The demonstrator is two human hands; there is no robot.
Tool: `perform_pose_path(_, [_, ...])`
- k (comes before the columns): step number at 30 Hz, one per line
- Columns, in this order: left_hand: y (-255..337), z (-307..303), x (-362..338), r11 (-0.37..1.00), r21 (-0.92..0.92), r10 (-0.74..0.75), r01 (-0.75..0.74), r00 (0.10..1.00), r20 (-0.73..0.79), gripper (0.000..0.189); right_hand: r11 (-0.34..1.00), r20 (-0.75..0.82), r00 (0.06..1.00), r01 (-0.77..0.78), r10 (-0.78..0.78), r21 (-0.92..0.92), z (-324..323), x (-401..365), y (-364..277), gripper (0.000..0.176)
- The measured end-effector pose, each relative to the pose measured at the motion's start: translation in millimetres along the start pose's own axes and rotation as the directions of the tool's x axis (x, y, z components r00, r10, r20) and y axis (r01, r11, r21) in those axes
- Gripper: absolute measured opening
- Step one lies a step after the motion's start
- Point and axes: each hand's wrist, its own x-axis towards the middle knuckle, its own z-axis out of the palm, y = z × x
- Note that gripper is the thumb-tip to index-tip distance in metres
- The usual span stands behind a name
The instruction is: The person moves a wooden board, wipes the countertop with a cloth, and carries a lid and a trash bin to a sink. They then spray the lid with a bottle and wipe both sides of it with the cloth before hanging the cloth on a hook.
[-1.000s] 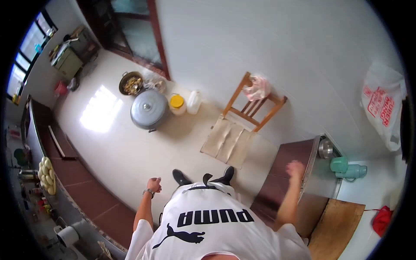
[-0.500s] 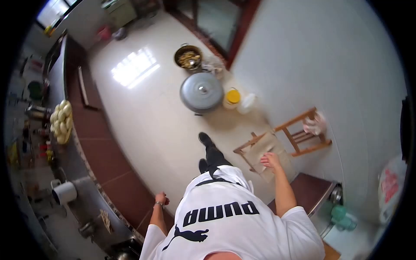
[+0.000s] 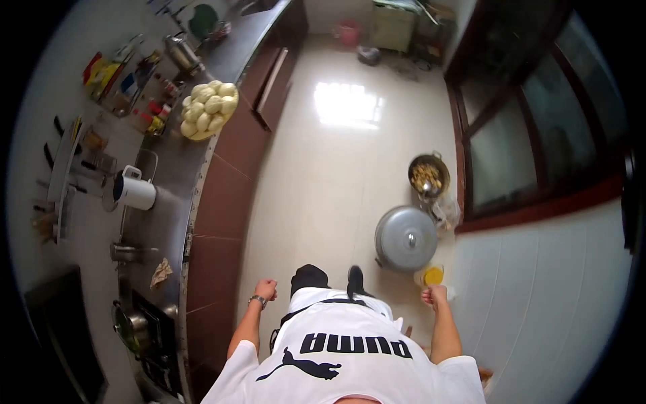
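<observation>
My left hand [image 3: 267, 289], with a watch on the wrist, hangs beside my body with its fingers curled in. It is nearest to the brown cabinet fronts [image 3: 219, 259] and touches nothing. My right hand [image 3: 434, 295] is closed in a loose fist, and I see nothing in it. In the view it overlaps the lower edge of a jar with a yellow lid [image 3: 433, 275] standing on the floor. Just beyond that jar is a large grey lidded pot [image 3: 397, 239].
A pot of brownish chunks [image 3: 425, 176] stands beyond the lidded pot, near a dark red framed glass door [image 3: 501, 151]. Along the left counter [image 3: 176, 209] are a plate of pale buns [image 3: 210, 108], a white kettle [image 3: 139, 194] and a cloth [image 3: 161, 273]. Tiled floor [image 3: 323, 195] stretches ahead.
My view has swung left and up, so the counter and doorway show more. The wooden chair has mostly dropped out of sight. My feet have moved in a step.
</observation>
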Motion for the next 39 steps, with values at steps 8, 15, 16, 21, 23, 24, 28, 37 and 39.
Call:
perform_pose_path(8, [27.1, -33.4, 80.2, 0.985, -0.043, -0.166, 0.165, 0.986, -0.011, 0.022, 0.904, 0.275, 0.878, 0.423, -0.392, -0.060, 201.4, 24.2, -252.7, 0.024])
perform_pose_path(15, [117.2, -79.0, 189.3, 0.948, -0.154, -0.269, 0.278, 0.960, 0.078, 0.019, 0.803, 0.436, 0.865, 0.435, -0.247, -0.408, 294.2, 55.1, -292.2, 0.025])
perform_pose_path(16, [148.2, -92.9, 208.2, 0.959, -0.144, -0.236, 0.245, 0.969, 0.073, 0.019, 0.847, 0.399, 0.898, 0.353, -0.187, -0.397, 300.4, 53.7, -300.0, 0.024])
perform_pose_path(21, [307.2, -116.0, 271.8, 0.992, -0.103, -0.076, 0.079, 0.997, 0.033, 0.019, 0.939, 0.271, 0.962, 0.121, -0.031, -0.322, 284.7, 64.4, -316.0, 0.022])
perform_pose_path(23, [359.0, -115.4, 291.1, 0.996, -0.065, -0.049, 0.053, 0.997, 0.058, 0.019, 0.989, 0.181, 0.983, 0.004, 0.023, -0.147, 273.9, 68.1, -332.1, 0.021])
perform_pose_path(24, [384.7, -114.3, 298.2, 0.995, -0.098, -0.017, 0.020, 0.999, 0.037, 0.019, 0.989, 0.179, 0.983, 0.000, 0.027, -0.148, 270.1, 73.2, -341.0, 0.021])
perform_pose_path(28, [457.3, -99.1, 344.5, 0.988, -0.154, 0.004, -0.003, 1.000, 0.010, 0.019, 0.974, 0.092, 0.989, -0.098, 0.119, -0.206, 273.6, 128.4, -403.1, 0.019])
perform_pose_path(37, [537.7, -68.9, 364.7, 0.955, -0.235, -0.194, 0.179, 0.980, -0.042, 0.018, 0.918, 0.260, 0.920, 0.346, -0.292, -0.194, 362.3, 261.7, -729.9, 0.014])
perform_pose_path(39, [570.2, -71.1, 368.7, 0.956, -0.238, -0.190, 0.173, 0.980, -0.053, 0.017, 0.878, 0.274, 0.910, 0.385, -0.310, -0.285, 403.8, 266.7, -809.1, 0.015])
